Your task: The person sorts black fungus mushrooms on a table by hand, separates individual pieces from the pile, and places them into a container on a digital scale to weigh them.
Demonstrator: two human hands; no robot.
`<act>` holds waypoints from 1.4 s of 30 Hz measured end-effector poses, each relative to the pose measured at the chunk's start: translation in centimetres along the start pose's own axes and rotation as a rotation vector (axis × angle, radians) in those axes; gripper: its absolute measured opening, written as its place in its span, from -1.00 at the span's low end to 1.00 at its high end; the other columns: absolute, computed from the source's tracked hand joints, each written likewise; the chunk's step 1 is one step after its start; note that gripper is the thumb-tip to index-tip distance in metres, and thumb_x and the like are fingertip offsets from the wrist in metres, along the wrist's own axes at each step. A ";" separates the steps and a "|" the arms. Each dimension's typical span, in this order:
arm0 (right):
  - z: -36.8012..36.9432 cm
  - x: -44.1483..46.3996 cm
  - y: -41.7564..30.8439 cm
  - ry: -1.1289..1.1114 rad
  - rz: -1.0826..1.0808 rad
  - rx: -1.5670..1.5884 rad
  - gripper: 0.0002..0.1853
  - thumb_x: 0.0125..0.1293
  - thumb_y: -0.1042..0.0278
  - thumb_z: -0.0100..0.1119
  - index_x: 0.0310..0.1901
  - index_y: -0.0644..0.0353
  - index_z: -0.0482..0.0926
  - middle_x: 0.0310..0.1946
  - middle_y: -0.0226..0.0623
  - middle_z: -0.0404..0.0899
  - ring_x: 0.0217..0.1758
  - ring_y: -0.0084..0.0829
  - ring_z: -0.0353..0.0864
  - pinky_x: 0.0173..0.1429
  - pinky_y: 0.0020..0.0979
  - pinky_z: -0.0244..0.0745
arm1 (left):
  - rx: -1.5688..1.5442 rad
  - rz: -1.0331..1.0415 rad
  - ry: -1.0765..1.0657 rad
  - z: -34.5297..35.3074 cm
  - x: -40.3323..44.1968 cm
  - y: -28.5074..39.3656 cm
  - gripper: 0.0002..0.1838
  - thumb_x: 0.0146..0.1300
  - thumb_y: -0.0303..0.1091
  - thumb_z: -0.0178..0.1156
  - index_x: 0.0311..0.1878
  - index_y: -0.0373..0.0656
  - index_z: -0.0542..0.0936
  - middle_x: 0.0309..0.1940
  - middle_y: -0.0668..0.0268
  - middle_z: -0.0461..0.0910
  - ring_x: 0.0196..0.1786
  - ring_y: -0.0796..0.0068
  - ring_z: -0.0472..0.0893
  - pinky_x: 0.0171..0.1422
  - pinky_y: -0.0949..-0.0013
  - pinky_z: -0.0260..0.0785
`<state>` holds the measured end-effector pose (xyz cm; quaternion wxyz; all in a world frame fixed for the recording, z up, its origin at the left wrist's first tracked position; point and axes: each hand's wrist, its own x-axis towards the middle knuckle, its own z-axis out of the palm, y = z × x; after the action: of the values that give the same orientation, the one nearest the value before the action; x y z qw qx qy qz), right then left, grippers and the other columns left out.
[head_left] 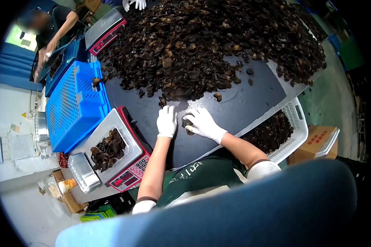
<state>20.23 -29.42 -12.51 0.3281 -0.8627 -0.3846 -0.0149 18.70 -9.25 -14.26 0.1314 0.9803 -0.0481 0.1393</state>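
Observation:
My right hand (204, 124), in a white glove, is curled round dark brown wood ear mushrooms (189, 126) just above the black tabletop. Beside it on the left, my left hand (166, 122), gloved too, has its fingers bent down and pressed together; what is under them, if anything, is hidden. A small piece of wood ear touches or nearly touches its fingertips. In front of both hands a large heap of wood ear mushrooms (185, 53) covers most of the table (251, 92). A tray of wood ear (109, 149) rests on the red-edged scale (125, 181) at my left.
Left of the table stand a blue perforated crate (74, 103), stacked clear trays (83, 173) and a second scale (105, 31). A white basket (299, 123) of wood ear is at right, near a cardboard box (315, 142). A co-worker (55, 31) works at far left; another person's gloved hands (135, 4) show at the top.

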 end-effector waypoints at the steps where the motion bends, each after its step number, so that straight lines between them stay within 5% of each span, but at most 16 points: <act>1: 0.3 -0.4 0.6 0.035 -0.011 0.010 -0.56 0.04 0.09 0.38 -0.04 0.02 0.55 0.04 -0.24 0.43 0.08 -0.13 0.42 0.17 -0.15 0.35 | 0.009 -0.028 0.007 -0.1 -0.7 0.2 -0.73 0.18 -0.36 0.27 -0.05 -0.04 0.51 -0.11 0.25 0.51 -0.11 0.18 0.55 -0.14 0.23 0.50; 5: 0.4 -0.8 1.8 0.130 0.027 0.094 -0.78 0.03 0.36 0.34 -0.26 0.05 0.56 -0.23 -0.34 0.46 -0.25 -0.27 0.54 -0.13 -0.27 0.49 | -0.315 -0.126 0.124 -0.3 -2.4 -0.6 -0.78 0.19 -0.53 0.21 -0.09 -0.20 0.50 -0.16 0.11 0.51 -0.10 0.07 0.56 -0.07 0.23 0.48; 9: 0.3 0.3 0.7 0.142 0.101 0.061 -0.78 0.06 0.32 0.30 -0.21 0.05 0.58 -0.28 -0.32 0.46 -0.27 -0.24 0.56 -0.19 -0.26 0.54 | -0.631 -0.375 0.236 -0.8 -2.9 -1.3 -0.83 0.26 -0.54 0.16 -0.08 -0.22 0.50 -0.23 0.25 0.53 -0.27 0.40 0.57 -0.18 0.35 0.47; 11: -0.1 1.1 -0.2 0.140 0.077 -0.016 -0.74 0.09 0.30 0.29 -0.13 0.02 0.61 -0.26 -0.30 0.48 -0.25 -0.23 0.58 -0.18 -0.26 0.55 | -1.069 -0.725 0.078 -3.4 -2.8 -0.3 -0.86 0.31 -0.49 0.17 -0.08 -0.18 0.51 -0.30 0.34 0.54 -0.40 0.58 0.53 -0.34 0.47 0.44; 13: 0.0 1.1 -0.2 0.155 0.045 -0.001 -0.69 0.11 0.29 0.28 -0.06 0.01 0.63 -0.21 -0.29 0.51 -0.21 -0.22 0.60 -0.17 -0.27 0.56 | -1.129 -0.653 0.137 -3.7 -3.8 -0.4 -0.85 0.32 -0.47 0.19 -0.06 -0.16 0.52 -0.31 0.38 0.54 -0.45 0.66 0.49 -0.42 0.54 0.40; 19: 1.3 1.3 1.6 0.284 0.181 0.116 -0.87 0.03 0.43 0.34 -0.36 0.08 0.60 -0.28 -0.31 0.56 -0.33 -0.25 0.63 -0.26 -0.33 0.56 | -1.331 -0.740 0.098 -12.5 -7.2 1.5 -0.78 0.29 -0.49 0.22 -0.01 -0.16 0.50 -0.29 0.40 0.50 -0.34 0.62 0.50 -0.34 0.52 0.43; 21: 1.2 1.5 2.0 0.359 0.237 0.274 -0.82 0.02 0.51 0.39 -0.30 0.16 0.63 -0.32 -0.27 0.57 -0.32 -0.35 0.63 -0.19 -0.42 0.54 | -0.743 -0.519 0.296 -15.9 -8.5 -0.2 -0.78 0.26 -0.48 0.22 -0.04 -0.21 0.49 -0.32 0.36 0.51 -0.33 0.61 0.51 -0.27 0.49 0.43; 22: 1.3 1.5 2.5 0.385 0.273 0.362 -0.83 0.05 0.52 0.38 -0.29 0.19 0.63 -0.31 -0.28 0.59 -0.29 -0.40 0.63 -0.16 -0.43 0.53 | -0.878 -0.722 0.261 -18.1 -9.4 -1.6 -0.77 0.23 -0.49 0.23 -0.05 -0.22 0.51 -0.29 0.34 0.51 -0.23 0.57 0.52 -0.13 0.46 0.43; 25: 0.8 2.4 0.5 0.385 0.379 0.701 -0.86 0.10 0.56 0.36 -0.29 0.28 0.63 -0.26 -0.35 0.62 -0.21 -0.53 0.60 -0.07 -0.47 0.50 | -0.749 -0.727 0.558 -22.5 -12.4 -7.8 -0.78 0.20 -0.56 0.19 -0.06 -0.24 0.54 -0.17 0.27 0.54 -0.10 0.47 0.54 0.07 0.39 0.41; 27: -0.4 4.3 -2.5 0.299 0.280 0.744 -0.91 0.15 0.57 0.32 -0.29 0.26 0.63 -0.26 -0.39 0.61 -0.18 -0.57 0.58 -0.02 -0.50 0.47 | -0.301 -0.599 0.681 -25.2 -13.4 -11.8 -0.78 0.24 -0.59 0.15 -0.05 -0.26 0.53 -0.15 0.21 0.55 -0.07 0.37 0.56 0.11 0.36 0.41; 31: -1.1 8.9 -10.0 0.157 0.114 0.788 -0.89 0.12 0.59 0.31 -0.31 0.24 0.62 -0.27 -0.37 0.58 -0.16 -0.53 0.58 -0.03 -0.49 0.46 | 0.053 -0.479 0.500 -24.8 -17.0 -20.4 -0.73 0.16 -0.58 0.14 -0.04 -0.22 0.53 -0.10 0.08 0.55 -0.01 0.07 0.55 0.16 0.18 0.39; 37: 2.0 14.1 -18.7 -0.061 -0.155 0.926 -0.84 0.05 0.54 0.38 -0.28 0.24 0.65 -0.22 -0.31 0.58 -0.16 -0.45 0.61 -0.05 -0.48 0.50 | -0.277 -0.493 0.391 -21.4 -18.0 -20.1 -0.66 0.17 -0.54 0.11 0.05 -0.19 0.48 0.02 0.07 0.51 0.10 0.04 0.49 0.25 0.13 0.32; 42: 4.7 17.9 -24.3 -0.159 -0.465 0.576 -0.87 0.09 0.42 0.37 -0.29 0.08 0.66 -0.24 -0.36 0.57 -0.20 -0.37 0.65 -0.09 -0.40 0.59 | -0.344 -0.497 0.419 -21.2 -17.2 -17.5 -0.59 0.30 -0.52 -0.01 0.23 -0.26 0.42 0.14 0.04 0.43 0.25 0.10 0.43 0.41 0.21 0.21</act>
<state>15.39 -3.18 2.24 0.5144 -0.6232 -0.5827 0.0867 -0.98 14.27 -3.81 0.3312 0.8758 0.1968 0.2908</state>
